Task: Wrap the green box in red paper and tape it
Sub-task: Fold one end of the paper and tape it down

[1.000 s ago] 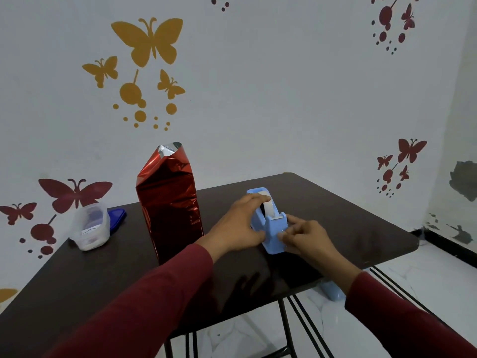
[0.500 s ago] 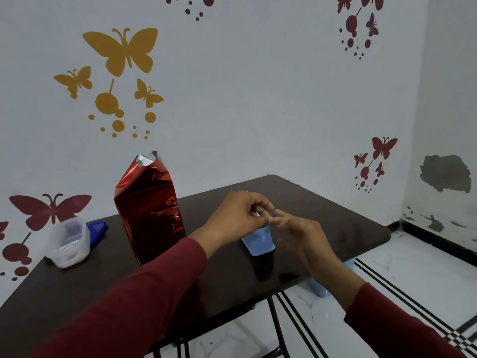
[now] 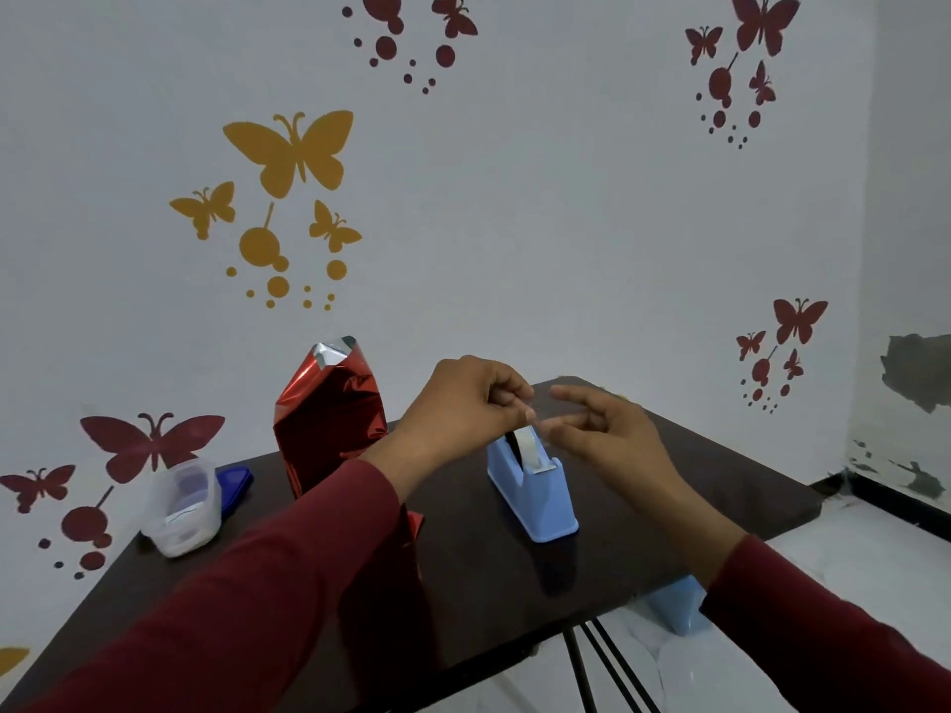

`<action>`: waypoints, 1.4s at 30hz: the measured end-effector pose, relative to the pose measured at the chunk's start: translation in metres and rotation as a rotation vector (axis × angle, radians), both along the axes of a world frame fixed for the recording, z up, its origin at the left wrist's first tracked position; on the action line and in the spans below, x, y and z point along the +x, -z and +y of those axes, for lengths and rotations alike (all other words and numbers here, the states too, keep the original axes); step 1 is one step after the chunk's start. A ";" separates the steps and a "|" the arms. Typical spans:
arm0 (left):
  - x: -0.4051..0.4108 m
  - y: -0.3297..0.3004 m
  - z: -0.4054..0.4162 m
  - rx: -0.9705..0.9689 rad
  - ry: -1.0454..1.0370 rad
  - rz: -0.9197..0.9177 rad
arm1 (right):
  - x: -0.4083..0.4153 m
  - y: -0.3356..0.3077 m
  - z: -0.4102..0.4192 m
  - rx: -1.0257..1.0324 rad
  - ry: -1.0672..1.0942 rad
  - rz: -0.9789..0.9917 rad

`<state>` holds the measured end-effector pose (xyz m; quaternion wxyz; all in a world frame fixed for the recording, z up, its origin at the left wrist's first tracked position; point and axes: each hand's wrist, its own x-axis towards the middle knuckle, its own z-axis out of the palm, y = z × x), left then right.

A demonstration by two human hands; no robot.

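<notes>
The left hand's fingers point(image 3: 514, 401) are curled and pinched together just above the dispenser point(image 3: 535, 494), apparently on a short strip of clear tape point(image 3: 530, 410); the strip itself is faint and hard to make out. The left hand point(image 3: 463, 409) is held up clear of the counter point(image 3: 694, 486), probably so the sticky piece touches nothing before it is used. The right hand point(image 3: 602, 434) hovers beside it, fingers spread and relaxed, gripping nothing, likely ready to take the other end of the strip. The dispenser stands free on the counter below both hands, its roll point(image 3: 527, 445) showing at the top.

The box point(image 3: 329, 419), wrapped in red paper, stands upright to the left of the hands, its top folded to a peak with silver lining showing. That top flap looks like the seam the tape is meant for. Further left sit a clear tub point(image 3: 180, 506) and a blue lid point(image 3: 234, 486).

A second ago the left hand lay over the dispenser and the right pinched at its front edge. Half a second ago both hands met above it. Now both are lifted off and the dispenser is fully visible. The view has also tipped upward, showing more wall.
</notes>
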<state>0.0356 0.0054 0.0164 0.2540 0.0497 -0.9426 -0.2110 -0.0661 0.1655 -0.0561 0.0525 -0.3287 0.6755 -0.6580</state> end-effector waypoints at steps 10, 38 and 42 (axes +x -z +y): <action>0.072 -0.054 -0.041 -0.150 -0.268 0.260 | 0.030 -0.036 -0.050 -0.119 -0.151 -0.253; 0.102 -0.061 -0.129 0.321 -0.311 0.123 | 0.059 -0.081 -0.189 0.067 -0.345 -0.461; 0.095 -0.052 -0.121 0.543 -0.368 0.053 | 0.058 -0.079 -0.194 0.077 -0.340 -0.435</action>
